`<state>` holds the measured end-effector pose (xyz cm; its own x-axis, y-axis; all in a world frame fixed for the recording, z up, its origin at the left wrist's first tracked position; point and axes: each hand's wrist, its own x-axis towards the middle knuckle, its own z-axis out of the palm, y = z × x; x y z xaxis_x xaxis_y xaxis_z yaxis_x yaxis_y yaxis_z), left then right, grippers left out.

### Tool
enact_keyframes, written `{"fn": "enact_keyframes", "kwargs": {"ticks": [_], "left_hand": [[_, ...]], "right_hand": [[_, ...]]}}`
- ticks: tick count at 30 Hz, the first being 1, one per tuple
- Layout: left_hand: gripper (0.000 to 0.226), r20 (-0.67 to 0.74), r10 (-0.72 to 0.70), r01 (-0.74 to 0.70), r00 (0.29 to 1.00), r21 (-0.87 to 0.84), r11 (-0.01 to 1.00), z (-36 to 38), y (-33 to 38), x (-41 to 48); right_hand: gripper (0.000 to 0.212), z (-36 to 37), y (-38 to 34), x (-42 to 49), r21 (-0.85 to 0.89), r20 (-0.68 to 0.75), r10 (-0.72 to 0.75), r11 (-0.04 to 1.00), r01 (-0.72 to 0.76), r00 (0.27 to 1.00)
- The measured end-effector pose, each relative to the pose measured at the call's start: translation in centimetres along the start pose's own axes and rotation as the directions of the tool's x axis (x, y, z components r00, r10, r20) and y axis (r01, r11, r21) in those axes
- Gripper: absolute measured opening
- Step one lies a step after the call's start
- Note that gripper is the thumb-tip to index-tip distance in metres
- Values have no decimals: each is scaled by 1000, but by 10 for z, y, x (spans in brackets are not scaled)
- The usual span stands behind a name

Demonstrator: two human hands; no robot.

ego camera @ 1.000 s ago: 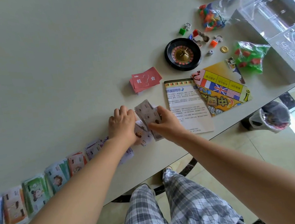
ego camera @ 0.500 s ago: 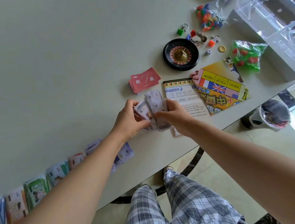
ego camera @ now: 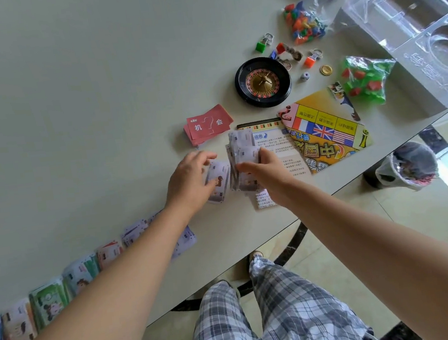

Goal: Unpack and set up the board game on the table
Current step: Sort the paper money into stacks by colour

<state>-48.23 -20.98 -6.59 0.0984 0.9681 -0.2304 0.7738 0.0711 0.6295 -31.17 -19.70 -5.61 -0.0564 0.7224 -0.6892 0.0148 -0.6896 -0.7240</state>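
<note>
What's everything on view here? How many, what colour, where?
roulette wheel: one, black and gold, centre
red cards: one stack, left of wheel
folded board: one, yellow with flags, near edge
instruction sheet: one, white, left of board
bags of pieces: two, one multicoloured, one green-red, far right
standing tokens: several, coloured bases, beyond wheel
die: one, whitish, right of wheel
coin: one, gold, beside die
plastic tray: one, clear, right end
bin: one, bag-lined, floor
money piles: a row, mixed colours, near edge, left
pale banknotes: a wad, lilac-grey, held, centre front
left hand: holds some notes
right hand: pinches the rest
</note>
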Motion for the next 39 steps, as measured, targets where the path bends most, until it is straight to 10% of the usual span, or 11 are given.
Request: {"fn": "enact_keyframes", "kwargs": {"ticks": [4, 12, 18, 27, 30, 33, 39], "left_hand": [[93, 271, 66, -205, 960, 527, 824, 7, 2, 8], [64, 231, 67, -191, 971, 574, 796, 9, 5, 13], [55, 167, -134, 116, 977, 110, 987, 12, 2, 5], [77, 266, -147, 218, 953, -261, 940, 4, 7, -7], [77, 272, -133, 244, 953, -429, 870, -6, 3, -11], [62, -20, -151, 129, 988, -417, 900, -11, -6, -10], [56, -406, -70, 44, 911, -72, 996, -2, -22, -18]], "right_hand": [[36, -8, -4, -2, -7, 25, 5, 1000, -4, 1000], [29, -7, 1, 2, -93, 12, -20, 995, 21, 1000], [20, -4, 0, 1, -125, 117, -42, 991, 57, 992], [35, 8, -3, 10, -330, 186, -61, 936, 121, 981], [33, 15, -10, 11, -601, 237, -289, 707, 374, 927], [33, 29, -14, 9, -781, 436, -535, 175, 600, 724], [42, 52, -10, 12, -810, 570, -572, -268, 522, 590]]}}
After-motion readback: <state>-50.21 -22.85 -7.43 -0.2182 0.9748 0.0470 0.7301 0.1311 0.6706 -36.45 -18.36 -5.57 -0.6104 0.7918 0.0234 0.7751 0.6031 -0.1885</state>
